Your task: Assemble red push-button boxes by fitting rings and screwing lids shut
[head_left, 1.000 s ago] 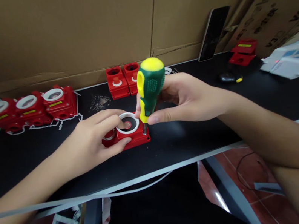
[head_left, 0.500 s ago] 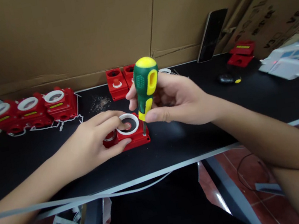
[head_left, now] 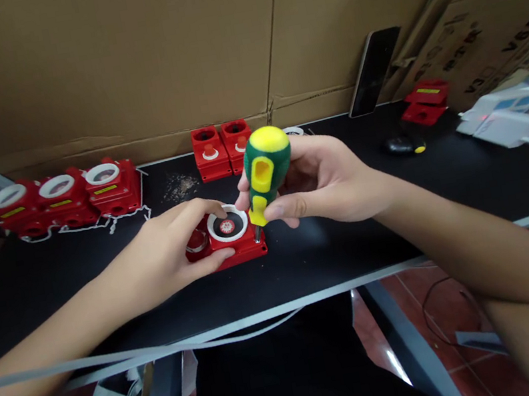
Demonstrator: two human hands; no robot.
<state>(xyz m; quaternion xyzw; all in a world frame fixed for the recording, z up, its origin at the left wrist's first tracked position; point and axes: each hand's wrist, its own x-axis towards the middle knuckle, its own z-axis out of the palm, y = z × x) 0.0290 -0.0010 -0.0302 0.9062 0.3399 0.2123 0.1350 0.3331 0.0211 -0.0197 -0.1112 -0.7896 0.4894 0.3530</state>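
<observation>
My right hand (head_left: 315, 183) grips a green and yellow screwdriver (head_left: 266, 164), held nearly upright with its handle leaning toward me. The screwdriver's tip meets the right front corner of a red housing (head_left: 241, 254) lying on the black table. A white ring (head_left: 214, 237) surrounds a black disc with a red and white centre (head_left: 227, 226) on top of that housing. My left hand (head_left: 176, 246) clasps the housing from the left, thumb along its front side and fingers at the ring. Part of the housing's left and far side is hidden behind my left hand.
Several red units with white rings (head_left: 57, 187) stand at the left, white cord before them. Two red boxes with white-collared knobs (head_left: 211, 156) stand behind. Crumbs (head_left: 180, 186), a phone (head_left: 374, 71), a black object (head_left: 402, 144), red parts (head_left: 426, 102) and a white device (head_left: 505, 117) lie around. Cardboard (head_left: 121, 66) walls the back.
The screwdriver handle has turned about its axis and tilted slightly, its tip still at the corner. My left fingers have shifted off the disc's centre toward the ring. The view has moved slightly.
</observation>
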